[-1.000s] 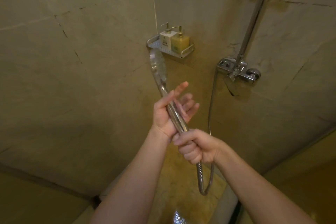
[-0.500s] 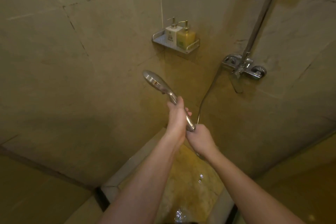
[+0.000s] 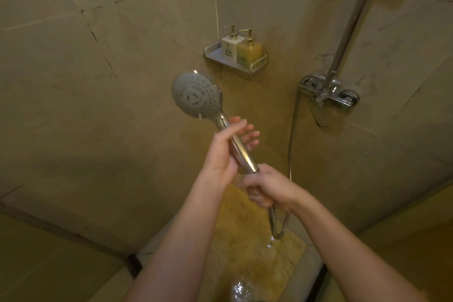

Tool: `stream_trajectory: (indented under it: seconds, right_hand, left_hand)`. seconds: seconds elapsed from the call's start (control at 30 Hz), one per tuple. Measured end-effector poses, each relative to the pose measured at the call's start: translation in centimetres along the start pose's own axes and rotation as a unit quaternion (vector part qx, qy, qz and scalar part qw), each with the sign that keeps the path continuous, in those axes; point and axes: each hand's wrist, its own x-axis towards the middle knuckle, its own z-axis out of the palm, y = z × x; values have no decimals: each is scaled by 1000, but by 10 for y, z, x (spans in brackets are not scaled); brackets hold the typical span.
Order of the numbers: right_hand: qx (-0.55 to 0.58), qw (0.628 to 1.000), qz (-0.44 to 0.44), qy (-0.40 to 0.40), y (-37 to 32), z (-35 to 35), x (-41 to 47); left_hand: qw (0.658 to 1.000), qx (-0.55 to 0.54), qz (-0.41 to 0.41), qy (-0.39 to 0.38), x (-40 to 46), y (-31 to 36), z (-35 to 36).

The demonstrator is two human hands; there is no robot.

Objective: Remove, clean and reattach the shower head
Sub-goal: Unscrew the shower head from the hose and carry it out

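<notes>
chrome shower head [image 3: 196, 95] sits centre frame, held up by both bare hands, spray face turned toward the camera, a drop hanging off its lower edge. right hand [image 3: 267, 185] lower centre, fingers [image 3: 255, 197] curled tight around the base of the handle where the hose [image 3: 278, 223] joins. hose loops down below that hand, then runs up the right-centre of the frame to the mixer valve [image 3: 328, 92]. left hand [image 3: 224, 149] just above the right, thumb and palm against the handle shaft, its fingers [image 3: 250, 133] spread loose behind the shaft, not wrapped round it. both forearms come in from the bottom edge. wet yellowish floor [image 3: 245, 252] below, with a bright glint near bottom centre. further back, beige tiled walls meet in a corner at upper centre. metal corner shelf [image 3: 256, 65] sits there, carrying a white pump bottle [image 3: 229, 48] and a yellow pump bottle [image 3: 248, 52] touching side by side. riser pipe [image 3: 353, 19] goes from the valve up out of the upper right.
</notes>
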Motion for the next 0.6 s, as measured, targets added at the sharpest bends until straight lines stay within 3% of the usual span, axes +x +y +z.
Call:
stream_trajectory:
  seconds: [0.1, 0.17, 0.23, 0.3, 0.4, 0.47, 0.53, 0.6]
  right_hand:
    - [91, 977, 67, -180, -11, -4, 0]
    - [144, 941, 102, -290, -14, -6, 5]
    - [176, 908, 120, -359, -13, -8, 11]
    - [196, 899, 130, -369, -10, -13, 16]
    - [170, 941, 129, -261, -4, -16, 18]
    - [130, 975, 115, -138, 2, -11, 17]
    - [57, 995, 78, -17, 8, -3, 18]
    - [-90, 989, 27, 113, 14, 3, 24]
  left_hand:
    - [976, -95, -18, -197, 0, 11, 5]
    - [952, -130, -46, -273, 1, 12, 7]
    - [948, -110, -77, -289, 6, 12, 7]
    - [960, -85, -93, -250, 12, 11, 10]
    - [998, 17, -63, -9, 18, 2, 19]
    - [987, 78, -30, 139, 18, -9, 20]
    - [972, 115, 18, 206, 18, -18, 17]
    - [960, 150, 53, 228, 16, -25, 14]
